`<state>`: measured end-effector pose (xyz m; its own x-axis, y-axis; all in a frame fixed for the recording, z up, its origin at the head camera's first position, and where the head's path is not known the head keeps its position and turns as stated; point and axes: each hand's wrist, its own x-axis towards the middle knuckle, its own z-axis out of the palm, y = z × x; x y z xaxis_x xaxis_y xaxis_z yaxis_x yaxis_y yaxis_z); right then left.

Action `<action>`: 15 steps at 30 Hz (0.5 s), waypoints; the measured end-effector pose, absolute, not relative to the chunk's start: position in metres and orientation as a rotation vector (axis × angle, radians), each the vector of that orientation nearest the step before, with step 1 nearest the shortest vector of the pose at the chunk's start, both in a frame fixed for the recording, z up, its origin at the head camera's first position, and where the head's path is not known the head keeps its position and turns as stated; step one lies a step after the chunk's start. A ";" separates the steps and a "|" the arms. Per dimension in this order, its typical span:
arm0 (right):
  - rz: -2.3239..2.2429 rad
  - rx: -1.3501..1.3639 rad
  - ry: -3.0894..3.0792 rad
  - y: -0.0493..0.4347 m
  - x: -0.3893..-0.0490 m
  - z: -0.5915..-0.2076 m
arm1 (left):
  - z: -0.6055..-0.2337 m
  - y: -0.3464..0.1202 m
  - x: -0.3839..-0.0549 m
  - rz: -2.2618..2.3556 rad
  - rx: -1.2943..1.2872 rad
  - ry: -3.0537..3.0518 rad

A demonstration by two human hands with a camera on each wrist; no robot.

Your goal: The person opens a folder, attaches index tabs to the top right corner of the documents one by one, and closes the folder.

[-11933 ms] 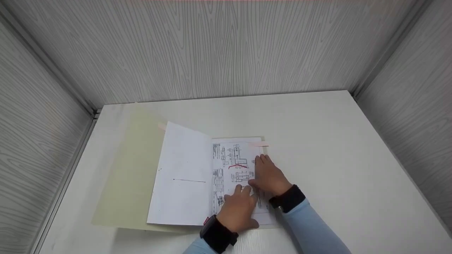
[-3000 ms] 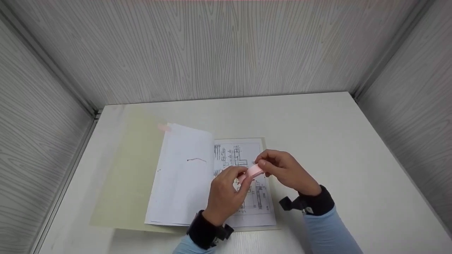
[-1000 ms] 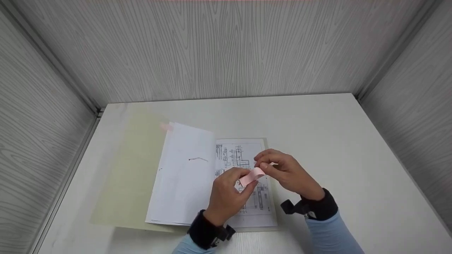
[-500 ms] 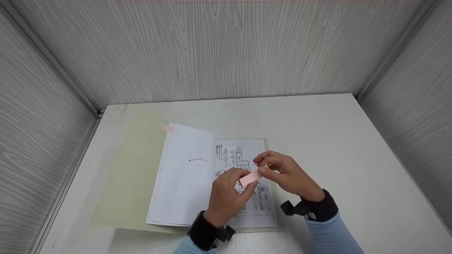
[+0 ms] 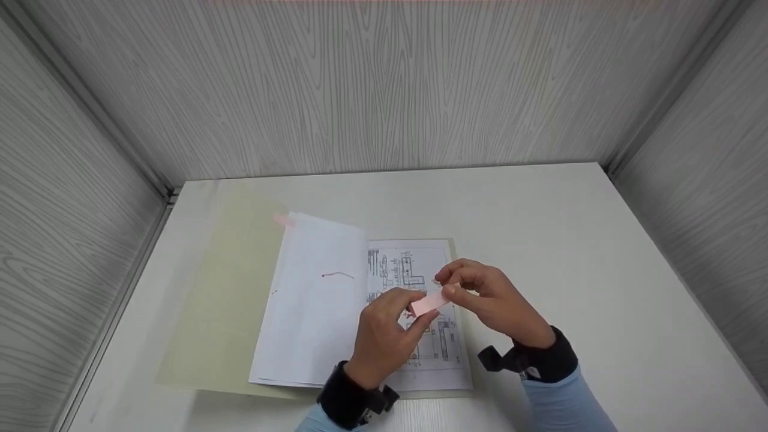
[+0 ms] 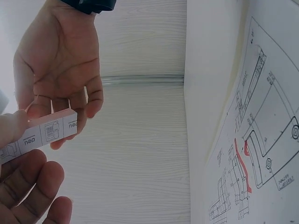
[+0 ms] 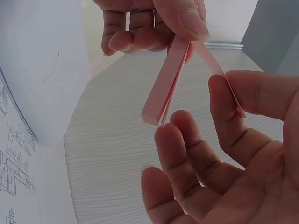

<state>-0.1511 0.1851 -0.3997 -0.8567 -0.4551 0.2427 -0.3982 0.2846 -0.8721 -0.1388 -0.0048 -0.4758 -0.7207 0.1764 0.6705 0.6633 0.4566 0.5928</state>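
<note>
My left hand grips a pad of pink sticky notes by thumb and fingers, above the open bound booklet of drawings. The pad's white underside shows printed lettering in the left wrist view. My right hand pinches the free end of the pad's top strip between thumb and index finger. In the right wrist view this strip is lifted from the pad at one end, and its other end meets the pad under the left thumb. Below the hands lies the right-hand drawing page, partly hidden by them.
The booklet's pale yellow-green cover is spread to the left under turned white pages. A pink tab sticks out from those pages' upper left edge. Grey wood-grain panels enclose the white tabletop.
At first both hands rested on a drawing page with a pink tab; that page is now turned left. The hands then took up the pad, whose curled strip now looks straighter.
</note>
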 end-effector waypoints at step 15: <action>-1.698 -0.892 2.482 0.199 -0.164 -0.428 | -0.473 -0.006 -0.138 -1.201 -0.698 -2.175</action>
<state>-0.1641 0.1993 -0.4282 -0.8382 -0.4528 0.3039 -0.4474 0.2525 -0.8579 -0.1381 -0.0061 -0.4731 -0.7118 0.1733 0.6807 0.6684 0.4647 0.5807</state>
